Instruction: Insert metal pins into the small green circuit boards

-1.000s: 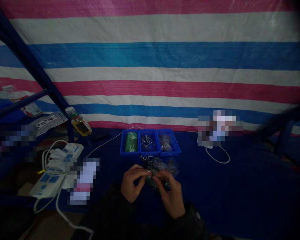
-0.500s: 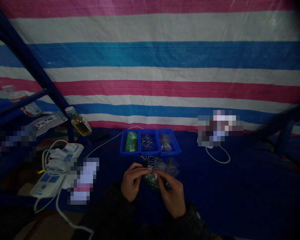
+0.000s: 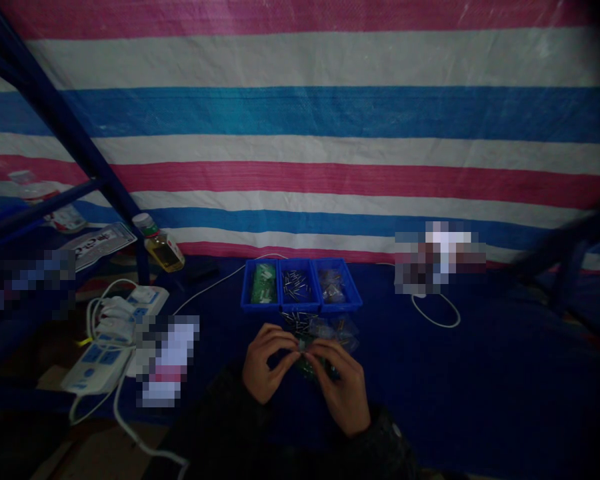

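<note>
My left hand (image 3: 269, 363) and my right hand (image 3: 343, 383) meet in front of me, thumbs and fingers pinched together. Between their fingertips is a small pale, see-through piece (image 3: 301, 345), too small and dark to name. Below the fingers lies a green, shiny heap (image 3: 310, 368), partly hidden by the hands. Just beyond it are loose thin metal pins (image 3: 300, 323) and small clear plastic bags (image 3: 345, 332) with brownish parts inside. Behind these stand three joined blue bins (image 3: 261, 308), holding green packets (image 3: 263, 283), metal pins (image 3: 297, 285) and clear bags (image 3: 331, 285).
A white power strip (image 3: 115, 340) with plugs and cables lies left, beside a blurred-out object (image 3: 170, 363). A bottle of yellow liquid (image 3: 161, 248) stands by a blue metal frame (image 3: 75, 143). Another blurred-out object (image 3: 440, 257) with a white cable is at right. Striped sheeting (image 3: 300, 177) hangs behind.
Both thumbs have come up closer to the fingertips. The small piece now shows between them, and the clear, shiny shape seen below the fingers before is less visible.
</note>
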